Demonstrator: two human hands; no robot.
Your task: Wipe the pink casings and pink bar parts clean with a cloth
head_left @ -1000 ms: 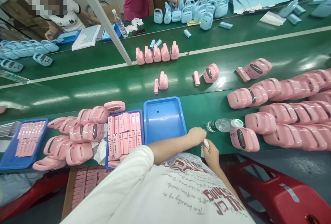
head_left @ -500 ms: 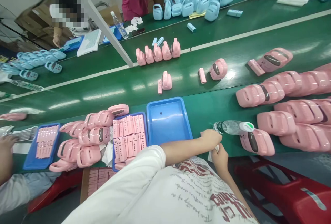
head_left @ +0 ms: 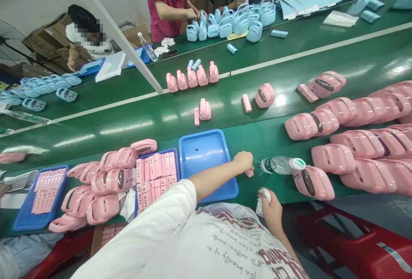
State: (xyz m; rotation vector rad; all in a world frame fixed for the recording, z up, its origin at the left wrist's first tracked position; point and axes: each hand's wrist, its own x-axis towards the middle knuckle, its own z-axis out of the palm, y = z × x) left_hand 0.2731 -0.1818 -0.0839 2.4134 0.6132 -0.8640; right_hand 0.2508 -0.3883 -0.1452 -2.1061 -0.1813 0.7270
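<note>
My left hand [head_left: 243, 162] is closed on a small pink part [head_left: 249, 172], held just right of an empty blue tray [head_left: 193, 141] on the green table edge. My right hand [head_left: 269, 204] is lower, near my body, closed on a crumpled white cloth [head_left: 261, 197]. A clear water bottle [head_left: 281, 165] lies on its side just right of my left hand. Beside the bottle rests a pink device shell [head_left: 313, 182].
A second blue tray [head_left: 156, 171] holds rows of pink flat parts, with pink shells [head_left: 106, 180] piled to its left. Many pink shells [head_left: 360, 141] crowd the right. The green conveyor belt [head_left: 128, 116] carries pink pieces. People across the belt handle light-blue shells [head_left: 231, 23]. A red stool [head_left: 354, 236] stands at lower right.
My left hand has lifted away from my right hand and moved up-left toward the blue tray with the pink part. My right hand stays low with the cloth. The view has shifted slightly.
</note>
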